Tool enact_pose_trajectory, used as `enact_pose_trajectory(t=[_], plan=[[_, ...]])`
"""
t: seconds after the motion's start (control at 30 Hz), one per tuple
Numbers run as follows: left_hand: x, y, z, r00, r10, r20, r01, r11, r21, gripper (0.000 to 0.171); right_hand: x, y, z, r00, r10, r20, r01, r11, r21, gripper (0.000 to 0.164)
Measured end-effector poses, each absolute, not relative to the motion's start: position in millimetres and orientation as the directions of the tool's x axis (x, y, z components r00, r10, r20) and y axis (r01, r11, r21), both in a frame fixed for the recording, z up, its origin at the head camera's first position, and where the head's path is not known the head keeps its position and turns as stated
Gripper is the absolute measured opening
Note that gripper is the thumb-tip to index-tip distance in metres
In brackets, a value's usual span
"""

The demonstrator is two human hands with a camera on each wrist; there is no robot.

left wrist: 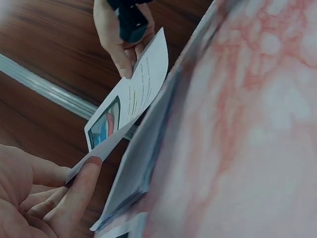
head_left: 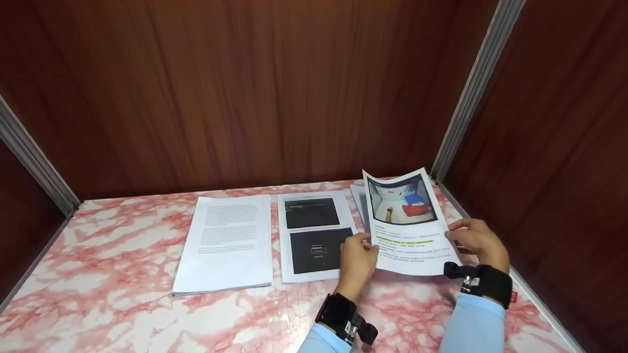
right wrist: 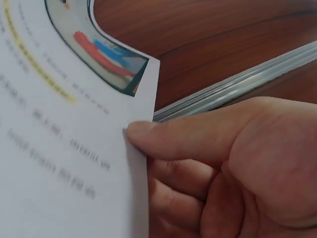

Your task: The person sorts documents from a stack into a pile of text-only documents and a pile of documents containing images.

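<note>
A printed sheet of paper (head_left: 409, 235) with a colour photo and a yellow-highlighted line is held up and slightly bowed, at the right of the table. My left hand (head_left: 359, 260) pinches its left edge between thumb and fingers. On the opposite edge, my right hand (head_left: 480, 242) grips the paper, its thumb on the printed face in the right wrist view. Below the sheet, a stack of papers (left wrist: 143, 158) lies on the table, mostly hidden from the head view. Beside my left hand lies a middle stack of papers (head_left: 314, 230) with two dark printed pictures on top.
Farther left rests another stack of papers (head_left: 225, 267) with printed text. The red-and-white marbled table (head_left: 147, 323) meets brown wood panels (head_left: 235, 98) at the back and sides. A metal corner post (head_left: 473, 93) rises behind the right-hand stack.
</note>
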State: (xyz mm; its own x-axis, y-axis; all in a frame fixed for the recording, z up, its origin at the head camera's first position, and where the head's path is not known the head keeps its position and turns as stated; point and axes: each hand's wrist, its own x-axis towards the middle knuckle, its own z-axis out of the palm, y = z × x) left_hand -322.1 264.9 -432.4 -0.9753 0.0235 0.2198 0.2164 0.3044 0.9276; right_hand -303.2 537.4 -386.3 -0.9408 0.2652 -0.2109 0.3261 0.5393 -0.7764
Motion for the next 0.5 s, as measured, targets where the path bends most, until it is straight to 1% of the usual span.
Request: enact_pose_trajectory(t=[0.2,0.37,0.5], plan=[[-323,250,-421,-0.971,-0.022,0.238,0.225,0.255,0.94,0.024,-301,529,-375,-0.967,0.228,-0.116,0.218,0.499,-0.839,0.041],[-327,232,-405,-0.958,-0.055,0.281,0.265,0.206,0.942,0.02,-308,512,-360,-0.976,0.215,-0.04,0.139,0.47,-0.872,0.038],[-332,215,-391,-0.96,-0.073,0.271,0.258,0.151,0.954,0.021,-315,495,-345,-0.978,0.209,0.021,0.075,0.438,-0.896,0.037]])
